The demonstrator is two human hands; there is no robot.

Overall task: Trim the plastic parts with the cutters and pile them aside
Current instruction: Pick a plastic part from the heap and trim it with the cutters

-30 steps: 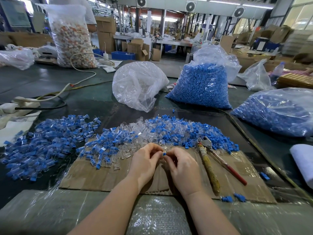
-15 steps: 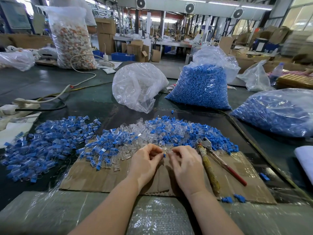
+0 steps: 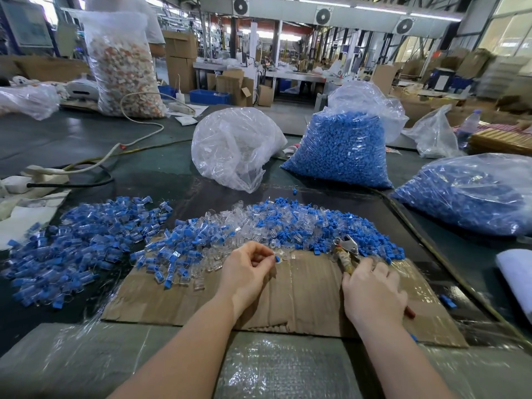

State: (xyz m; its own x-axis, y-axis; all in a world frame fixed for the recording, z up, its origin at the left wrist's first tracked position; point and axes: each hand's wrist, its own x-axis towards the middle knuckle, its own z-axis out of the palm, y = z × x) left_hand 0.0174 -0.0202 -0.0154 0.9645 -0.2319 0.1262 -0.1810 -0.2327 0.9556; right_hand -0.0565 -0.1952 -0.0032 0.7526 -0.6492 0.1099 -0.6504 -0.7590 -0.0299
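The left hand point(image 3: 247, 269) pinched one blue part point(image 3: 277, 259); the right hand point(image 3: 371, 286) lay over the cutters point(image 3: 347, 250), grip unclear; a large pile point(image 3: 80, 243) sat aside, many parts point(image 3: 288, 223) apparently untrimmed.

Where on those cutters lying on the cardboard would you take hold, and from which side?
Grip the cutters by the long handles, coming from the near side. The metal head points away into the pile of parts, and the handles trail back toward the right hand, which already rests over them.
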